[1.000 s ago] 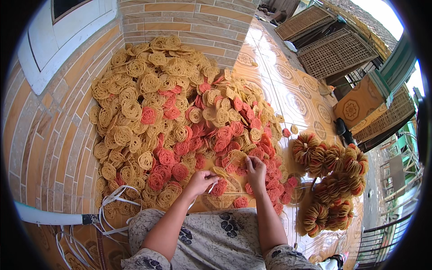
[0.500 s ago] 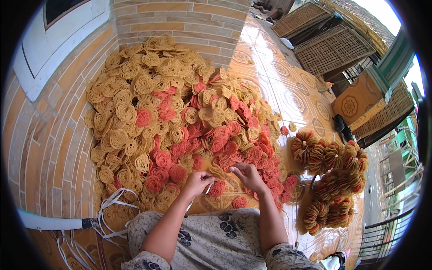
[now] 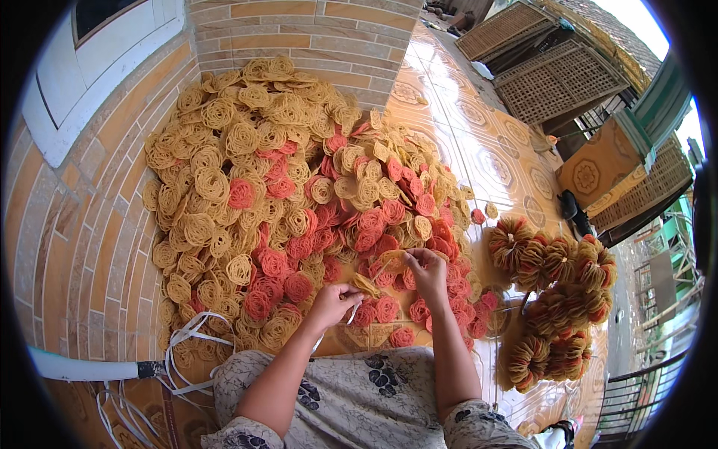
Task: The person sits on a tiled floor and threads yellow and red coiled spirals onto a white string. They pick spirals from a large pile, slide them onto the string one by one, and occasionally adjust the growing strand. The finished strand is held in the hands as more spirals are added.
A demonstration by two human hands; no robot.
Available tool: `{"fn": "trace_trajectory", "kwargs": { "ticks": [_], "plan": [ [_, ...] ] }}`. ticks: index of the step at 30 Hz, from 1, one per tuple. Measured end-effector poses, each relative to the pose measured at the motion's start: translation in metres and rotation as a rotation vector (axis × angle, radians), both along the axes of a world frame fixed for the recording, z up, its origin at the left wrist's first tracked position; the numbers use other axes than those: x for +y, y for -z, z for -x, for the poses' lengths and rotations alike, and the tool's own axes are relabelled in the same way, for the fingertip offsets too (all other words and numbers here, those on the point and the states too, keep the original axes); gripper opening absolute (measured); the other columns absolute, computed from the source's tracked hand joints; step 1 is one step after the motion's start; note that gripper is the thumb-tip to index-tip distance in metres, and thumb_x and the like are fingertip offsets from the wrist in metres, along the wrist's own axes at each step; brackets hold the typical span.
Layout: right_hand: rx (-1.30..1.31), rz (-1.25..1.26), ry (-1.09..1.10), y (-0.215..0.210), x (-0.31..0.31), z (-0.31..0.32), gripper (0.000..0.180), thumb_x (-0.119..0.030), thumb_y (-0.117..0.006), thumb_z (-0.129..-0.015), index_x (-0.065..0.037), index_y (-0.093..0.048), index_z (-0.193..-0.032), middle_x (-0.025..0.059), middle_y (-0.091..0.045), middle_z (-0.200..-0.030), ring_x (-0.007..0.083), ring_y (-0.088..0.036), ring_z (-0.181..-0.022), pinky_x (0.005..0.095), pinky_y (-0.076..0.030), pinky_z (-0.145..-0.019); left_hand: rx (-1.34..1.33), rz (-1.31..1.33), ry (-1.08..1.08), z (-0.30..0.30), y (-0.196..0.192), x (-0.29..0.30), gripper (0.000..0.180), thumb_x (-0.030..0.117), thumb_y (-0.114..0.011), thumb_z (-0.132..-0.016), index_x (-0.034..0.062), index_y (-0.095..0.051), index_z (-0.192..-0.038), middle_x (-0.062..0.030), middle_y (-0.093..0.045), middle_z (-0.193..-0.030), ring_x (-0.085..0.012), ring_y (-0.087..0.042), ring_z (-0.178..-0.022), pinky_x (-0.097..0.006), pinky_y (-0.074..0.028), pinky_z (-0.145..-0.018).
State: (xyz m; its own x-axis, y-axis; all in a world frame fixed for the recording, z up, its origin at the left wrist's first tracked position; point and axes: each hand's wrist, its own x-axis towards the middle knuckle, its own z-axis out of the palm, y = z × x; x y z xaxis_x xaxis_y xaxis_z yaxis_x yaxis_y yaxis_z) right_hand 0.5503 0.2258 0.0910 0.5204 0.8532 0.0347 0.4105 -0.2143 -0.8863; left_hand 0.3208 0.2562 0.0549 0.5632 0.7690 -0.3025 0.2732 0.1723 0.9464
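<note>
The person sits on the tiled floor (image 3: 479, 161) with a big heap (image 3: 284, 202) of round, lacy crackers spread out in front, yellow ones mostly, with pink ones mixed through the near side. The heap runs up against a brick wall (image 3: 82, 224) on the person's left and a brick pillar (image 3: 314, 37) at the back.

The right hand (image 3: 428, 275) is raised over the near edge of the heap, fingers pinched narrow on a yellow cracker (image 3: 392, 260) held on edge. The left hand (image 3: 334, 301) sits just beside it, a bit lower, curled close around another yellow piece (image 3: 366, 285) and what looks like a white strip (image 3: 351, 314) (I cannot tell just how it is gripped). The two hands are near each other, not touching.

To the person's right, well apart from the heap, lie bundles (image 3: 557, 299) of crackers stacked on edge and tied into rolls, pink and yellow showing in bands. On the left, near the knee, loose white straps (image 3: 187, 352) curl over the floor, and a white pipe (image 3: 82, 368) lies along the foot of the wall. The lap is covered by a pale patterned cloth (image 3: 359, 404). Farther off, woven panels (image 3: 557, 78) lean at the edge of the floor.
</note>
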Motion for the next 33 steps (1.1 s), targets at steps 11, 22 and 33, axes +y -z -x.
{"fn": "trace_trajectory", "kwargs": {
  "ticks": [11,22,33],
  "plan": [
    [-0.835,-0.038,0.116,0.002,0.023,-0.008,0.025,-0.013,-0.067,-0.084,-0.008,-0.065,-0.108,0.0115,-0.065,-0.097,0.0268,-0.061,-0.089,0.0411,-0.044,-0.084,-0.053,-0.006,-0.092,0.0,0.008,0.002,0.021,0.019,-0.069,-0.088,0.0004,-0.071,-0.097,-0.0063,-0.071,-0.08,-0.0095,-0.063,-0.071,-0.027,-0.048,-0.067],
    [0.037,-0.157,0.021,0.007,0.025,-0.003,0.026,-0.024,-0.066,-0.091,0.002,-0.067,-0.098,0.0083,-0.062,-0.106,0.0133,-0.062,-0.088,0.0281,-0.052,-0.066,-0.171,-0.019,-0.126,0.003,0.003,0.007,0.021,0.019,-0.068,-0.089,-0.001,-0.069,-0.097,-0.0054,-0.071,-0.082,-0.0082,-0.063,-0.073,-0.025,-0.049,-0.068],
    [0.213,-0.245,-0.196,-0.01,0.02,0.015,0.029,-0.026,-0.062,-0.094,0.001,-0.072,-0.097,0.0105,-0.062,-0.11,0.0191,-0.057,-0.105,0.0348,-0.044,-0.092,-0.163,-0.024,-0.137,0.004,0.004,0.008,0.02,0.016,-0.068,-0.089,-0.0011,-0.069,-0.099,-0.0047,-0.071,-0.084,-0.0093,-0.062,-0.074,-0.026,-0.049,-0.07]
  ]
}}
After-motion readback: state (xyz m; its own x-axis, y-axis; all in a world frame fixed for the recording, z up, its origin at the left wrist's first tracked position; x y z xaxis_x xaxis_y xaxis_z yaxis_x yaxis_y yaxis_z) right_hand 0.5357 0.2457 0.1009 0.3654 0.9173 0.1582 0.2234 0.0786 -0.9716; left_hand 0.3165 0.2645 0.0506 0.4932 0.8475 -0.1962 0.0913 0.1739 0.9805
